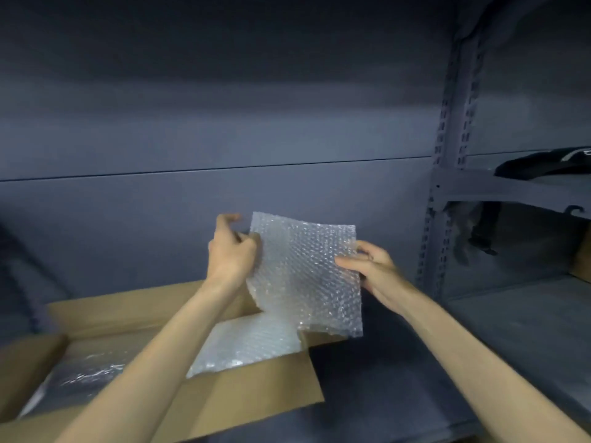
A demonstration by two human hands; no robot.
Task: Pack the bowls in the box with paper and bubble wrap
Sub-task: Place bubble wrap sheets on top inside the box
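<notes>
Nearest, open cardboard box (252, 394) at the shelf's front left with a bubble wrap piece (246, 343) inside, then above its right end a bubble wrap sheet (303, 273) pinched by left hand (232, 251) and right hand (374, 270) at opposite edges, beyond, dark cloth (543, 166) on the right rack

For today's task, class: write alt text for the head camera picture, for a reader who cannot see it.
Two bare hands, the left hand and the right hand, hold a sheet of bubble wrap up by its side edges above an open cardboard box. More bubble wrap lies inside the box, with grey metal shelving behind.
</notes>
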